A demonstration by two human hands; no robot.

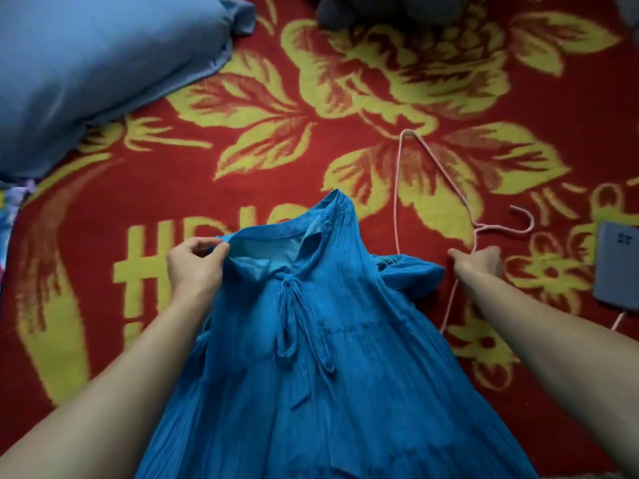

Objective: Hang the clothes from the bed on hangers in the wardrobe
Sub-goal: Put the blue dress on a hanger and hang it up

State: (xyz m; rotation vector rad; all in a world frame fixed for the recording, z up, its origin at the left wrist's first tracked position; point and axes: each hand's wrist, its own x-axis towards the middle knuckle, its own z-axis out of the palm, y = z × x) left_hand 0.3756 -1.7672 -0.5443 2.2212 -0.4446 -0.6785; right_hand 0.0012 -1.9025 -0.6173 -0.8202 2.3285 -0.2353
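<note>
A bright blue pleated dress (332, 357) with a tie at the neck lies on the bed, its neckline pointing away from me. My left hand (195, 266) pinches the left edge of the neckline between thumb and fingers. A thin pink wire hanger (432, 164) lies on the blanket to the right of the dress, its hook pointing right. My right hand (479, 261) grips the hanger just below the hook's neck.
A red blanket (242, 188) with yellow flowers covers the bed. A blue pillow (86, 70) lies at the back left. A grey soft object (387, 8) sits at the top edge. A phone (615, 264) with a cable lies at the right.
</note>
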